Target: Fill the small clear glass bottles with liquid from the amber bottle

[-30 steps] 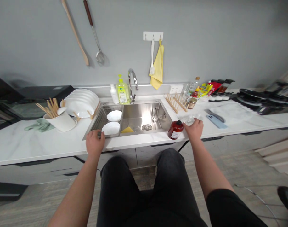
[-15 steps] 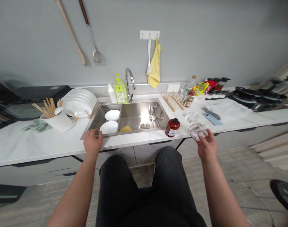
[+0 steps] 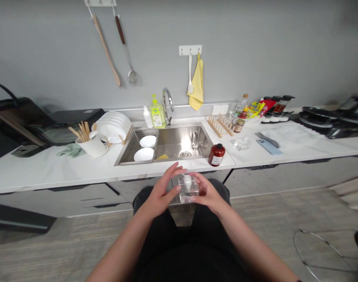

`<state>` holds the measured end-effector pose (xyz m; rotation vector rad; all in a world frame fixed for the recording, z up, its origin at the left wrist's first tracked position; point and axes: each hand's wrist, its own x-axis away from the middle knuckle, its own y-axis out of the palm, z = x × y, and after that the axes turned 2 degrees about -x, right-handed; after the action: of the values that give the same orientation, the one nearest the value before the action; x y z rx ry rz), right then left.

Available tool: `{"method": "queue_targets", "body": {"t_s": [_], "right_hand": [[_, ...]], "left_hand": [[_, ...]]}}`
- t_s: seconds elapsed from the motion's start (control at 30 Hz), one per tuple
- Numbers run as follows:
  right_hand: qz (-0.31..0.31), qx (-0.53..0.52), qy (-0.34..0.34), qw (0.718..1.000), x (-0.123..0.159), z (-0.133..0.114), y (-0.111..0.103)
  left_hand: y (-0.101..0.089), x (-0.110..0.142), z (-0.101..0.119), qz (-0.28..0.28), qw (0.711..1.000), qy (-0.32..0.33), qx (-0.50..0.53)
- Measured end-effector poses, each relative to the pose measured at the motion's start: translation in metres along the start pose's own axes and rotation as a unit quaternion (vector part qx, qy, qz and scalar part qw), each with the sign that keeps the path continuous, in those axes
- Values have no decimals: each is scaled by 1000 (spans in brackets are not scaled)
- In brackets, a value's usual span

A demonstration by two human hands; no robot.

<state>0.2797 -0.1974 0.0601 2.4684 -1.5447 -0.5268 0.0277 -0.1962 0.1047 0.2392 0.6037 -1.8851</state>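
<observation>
The left hand [image 3: 162, 192] and right hand [image 3: 206, 194] are together in front of the body, above the person's dark trousers [image 3: 151, 207] and just short of the edge of the white marble surface [image 3: 55, 172]. Between them, off the surface, a clear square glass bottle with a white top [image 3: 188, 188] stands upright. The right hand's fingers wrap against its right side, and the left hand curves in against its left side. Ahead, a stainless steel sink [image 3: 181, 145] has a wire rack [image 3: 127, 150] on its left side carrying 2 white bowls [image 3: 147, 141], with a yellow sponge [image 3: 162, 157] in the basin. A dark red bottle with a white label [image 3: 216, 154] stands on the surface just right of the sink, and further right lies a small clear glass piece [image 3: 241, 143] near a light blue phone [image 3: 269, 147]. Left of the sink are a white mug of wooden chopsticks [image 3: 92, 147] and a stack of white plates [image 3: 112, 126].
</observation>
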Motion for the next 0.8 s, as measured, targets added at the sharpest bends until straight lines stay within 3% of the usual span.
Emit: {"method": "queue_targets", "body": {"t_s": [0.1, 0.27, 0.43, 0.63, 0.7, 0.8], "right_hand": [[-41, -7, 20, 999, -12, 11, 9], [-83, -24, 22, 996, -16, 18, 11], [-86, -19, 23, 996, -12, 18, 8], [-20, 101, -17, 995, -6, 17, 10], [-14, 108, -20, 994, -5, 18, 12], [-26, 85, -16, 996, -5, 21, 12]], "left_hand": [[-5, 0, 18, -28, 999, -22, -19], [-20, 0, 5, -49, 997, -48, 35], [-15, 0, -2, -43, 991, -94, 83], [10, -9, 5, 75, 994, -56, -60], [14, -9, 9, 72, 994, -37, -67], [10, -6, 13, 16, 1000, -10, 12]]}}
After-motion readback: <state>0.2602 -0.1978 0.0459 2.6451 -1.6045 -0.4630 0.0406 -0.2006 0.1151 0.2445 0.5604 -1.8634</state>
